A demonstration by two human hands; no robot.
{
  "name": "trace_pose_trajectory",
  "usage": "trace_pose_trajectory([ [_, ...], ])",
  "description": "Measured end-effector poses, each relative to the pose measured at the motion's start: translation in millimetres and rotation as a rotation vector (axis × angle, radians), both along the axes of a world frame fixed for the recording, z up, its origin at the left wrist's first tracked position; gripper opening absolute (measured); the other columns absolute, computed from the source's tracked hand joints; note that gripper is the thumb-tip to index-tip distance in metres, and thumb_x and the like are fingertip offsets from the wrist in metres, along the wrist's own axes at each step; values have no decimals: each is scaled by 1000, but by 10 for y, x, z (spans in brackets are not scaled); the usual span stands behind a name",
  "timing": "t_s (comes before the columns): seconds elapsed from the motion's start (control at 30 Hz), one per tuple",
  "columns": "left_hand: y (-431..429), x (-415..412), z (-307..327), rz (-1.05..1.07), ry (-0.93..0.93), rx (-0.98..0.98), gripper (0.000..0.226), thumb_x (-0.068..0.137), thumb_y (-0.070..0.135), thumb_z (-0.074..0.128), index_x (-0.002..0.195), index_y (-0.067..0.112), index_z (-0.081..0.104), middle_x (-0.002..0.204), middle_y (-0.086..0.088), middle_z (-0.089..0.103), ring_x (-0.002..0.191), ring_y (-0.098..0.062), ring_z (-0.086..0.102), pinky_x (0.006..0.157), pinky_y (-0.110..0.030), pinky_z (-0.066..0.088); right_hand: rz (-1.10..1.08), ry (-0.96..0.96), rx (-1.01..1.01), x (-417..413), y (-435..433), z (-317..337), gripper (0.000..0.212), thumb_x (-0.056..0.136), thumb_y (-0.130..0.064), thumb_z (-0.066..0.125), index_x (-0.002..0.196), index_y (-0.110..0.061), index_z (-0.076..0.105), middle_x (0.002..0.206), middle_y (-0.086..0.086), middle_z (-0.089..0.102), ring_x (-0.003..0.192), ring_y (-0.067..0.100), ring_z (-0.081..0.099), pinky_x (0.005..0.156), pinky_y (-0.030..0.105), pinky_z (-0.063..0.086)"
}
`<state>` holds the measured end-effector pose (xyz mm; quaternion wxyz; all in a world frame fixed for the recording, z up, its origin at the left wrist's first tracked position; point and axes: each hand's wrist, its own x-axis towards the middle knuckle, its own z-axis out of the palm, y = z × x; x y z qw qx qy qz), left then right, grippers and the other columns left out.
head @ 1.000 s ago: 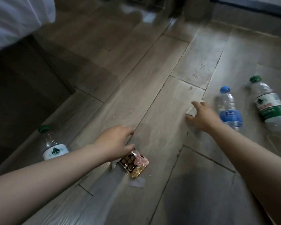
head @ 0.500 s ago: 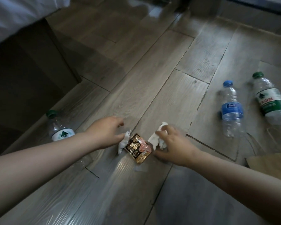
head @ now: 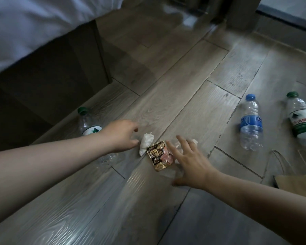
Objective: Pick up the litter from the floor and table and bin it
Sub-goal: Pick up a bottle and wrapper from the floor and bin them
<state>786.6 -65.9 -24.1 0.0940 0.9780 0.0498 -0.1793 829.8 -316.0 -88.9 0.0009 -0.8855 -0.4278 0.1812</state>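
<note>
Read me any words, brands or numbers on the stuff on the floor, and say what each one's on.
Far-right green-label bottle: red Chinese characters, one looks like "山"; the rest too blurred.
Blue-label bottle: white logo, unreadable.
Snack wrapper: gold characters, too blurred to read.
Left green-capped bottle: a green triangle mark, no legible words.
</note>
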Motion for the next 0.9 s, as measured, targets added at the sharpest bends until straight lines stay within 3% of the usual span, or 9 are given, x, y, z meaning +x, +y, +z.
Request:
trace_pose_trajectory([
  [0.07, 40, -20, 14, 1, -3, 12, 40, 86, 37, 59, 121, 19, 56, 124, -2, 60, 115, -22, 55, 89, -30, 45, 33, 39, -17, 9, 72, -37, 131, 58, -65, 77, 150, -36, -12, 158, 3, -7, 141, 32, 12, 110, 46, 36],
  [0.23, 98, -79, 33, 7, -4, 11, 40, 87, 37, 58, 123, 19, 56, 125, -1, 60, 114, -21, 55, 87, -30, 45, 130, 115, -22, 36, 213, -72, 99, 74, -52, 71, 152, -30, 14, 152, 2, 20, 132, 29, 31, 108, 38, 36],
  [0.43, 145, -131, 50, 16, 3, 19, 39, 88, 37, 57, 123, 19, 56, 125, -1, 59, 115, -21, 55, 87, -29, 44, 202, 68, -55, 110, 272, -55, 81, 80, -45, 64, 148, -18, 30, 140, 5, 34, 123, 24, 40, 100, 33, 41],
  [0.53, 164, -153, 56, 26, 14, 27, 40, 88, 36, 57, 123, 19, 56, 126, -1, 59, 116, -22, 55, 89, -29, 45, 239, 60, -57, 121, 301, -47, 76, 81, -46, 64, 145, -16, 35, 146, 7, 30, 126, 23, 41, 100, 31, 41],
  [0.6, 172, -161, 68, 31, 19, 32, 41, 88, 37, 57, 125, 19, 55, 127, -1, 58, 116, -22, 54, 91, -31, 47, 249, 81, -55, 150, 328, -24, 78, 79, -47, 68, 143, -16, 36, 156, 5, 16, 132, 24, 39, 102, 31, 40],
  [0.67, 175, -162, 77, 32, 15, 35, 42, 88, 37, 56, 126, 19, 55, 128, -2, 58, 117, -22, 54, 92, -32, 47, 226, 134, -47, 183, 345, -2, 94, 73, -45, 76, 148, -21, 23, 161, 2, -5, 134, 26, 39, 102, 33, 42],
  [0.77, 176, -160, 83, 33, 3, 31, 42, 88, 38, 56, 126, 19, 55, 127, -2, 58, 116, -21, 54, 92, -31, 46, 195, 215, -74, 195, 406, 61, 129, 67, -46, 82, 143, -49, -23, 154, -1, -34, 127, 28, 48, 98, 35, 46],
  [0.9, 197, -173, 86, 37, 8, 26, 40, 88, 38, 57, 124, 19, 55, 124, -2, 59, 113, -21, 55, 92, -34, 47, 264, 176, -132, 178, 582, 89, 124, 68, -61, 74, 136, -57, -28, 149, 6, -42, 114, 35, 58, 92, 41, 52],
])
